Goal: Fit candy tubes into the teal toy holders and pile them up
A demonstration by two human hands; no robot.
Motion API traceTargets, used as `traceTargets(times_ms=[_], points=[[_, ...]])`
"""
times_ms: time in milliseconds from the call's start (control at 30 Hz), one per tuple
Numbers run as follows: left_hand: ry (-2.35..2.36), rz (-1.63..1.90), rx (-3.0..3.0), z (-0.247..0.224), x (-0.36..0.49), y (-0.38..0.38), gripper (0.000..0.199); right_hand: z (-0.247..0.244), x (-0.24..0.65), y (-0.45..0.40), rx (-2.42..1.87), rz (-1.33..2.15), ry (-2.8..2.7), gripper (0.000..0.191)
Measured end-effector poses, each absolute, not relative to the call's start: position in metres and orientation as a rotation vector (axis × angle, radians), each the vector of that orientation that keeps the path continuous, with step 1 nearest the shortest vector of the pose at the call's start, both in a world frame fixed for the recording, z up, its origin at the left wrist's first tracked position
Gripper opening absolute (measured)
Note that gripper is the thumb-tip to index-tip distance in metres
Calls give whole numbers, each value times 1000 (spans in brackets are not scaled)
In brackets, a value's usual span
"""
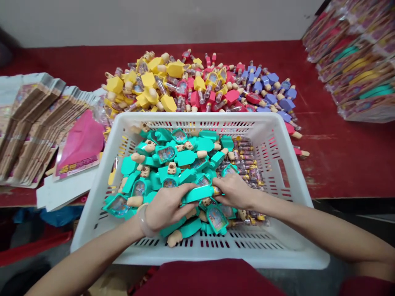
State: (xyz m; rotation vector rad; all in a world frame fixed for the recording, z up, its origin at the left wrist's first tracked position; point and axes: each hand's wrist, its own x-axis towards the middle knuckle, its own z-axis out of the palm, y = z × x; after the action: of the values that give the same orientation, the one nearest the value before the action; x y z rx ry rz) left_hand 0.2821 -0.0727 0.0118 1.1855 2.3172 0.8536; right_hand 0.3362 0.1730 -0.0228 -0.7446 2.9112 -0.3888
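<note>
A red table (339,164) runs across the view below a pale wall (154,20), its top scuffed. Stacks of printed card (27,127) lie at left, sealed packs (354,70) at right, and a heap of yellow, pink and purple toys (197,86) beyond a white plastic basket (197,119). The basket holds loose teal toys (173,162). The step in hand appears to be picking one teal toy (199,194) from the pile, just above the basket's near side; a clean lift seems called for. The left hand (165,207) is curled closed over it. The right hand (234,191) lies partly open on its far end; whether it grips, I cannot tell.
</note>
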Motion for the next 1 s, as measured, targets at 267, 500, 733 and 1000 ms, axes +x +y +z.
traceTargets(times_ms=[267,500,733,1000], points=[[1973,1086,582,18,289,-68,42,-23,341,172,-1035,-375,3214,16],[1325,1242,19,21,289,-63,41,-12,346,170,-1183,-187,3245,21],[1030,1270,-95,22,286,-62,31,-2,352,166,-1206,-53,3305,27],[1083,1228,-130,10,290,-62,35,-7,357,161,-1211,-46,3207,31]])
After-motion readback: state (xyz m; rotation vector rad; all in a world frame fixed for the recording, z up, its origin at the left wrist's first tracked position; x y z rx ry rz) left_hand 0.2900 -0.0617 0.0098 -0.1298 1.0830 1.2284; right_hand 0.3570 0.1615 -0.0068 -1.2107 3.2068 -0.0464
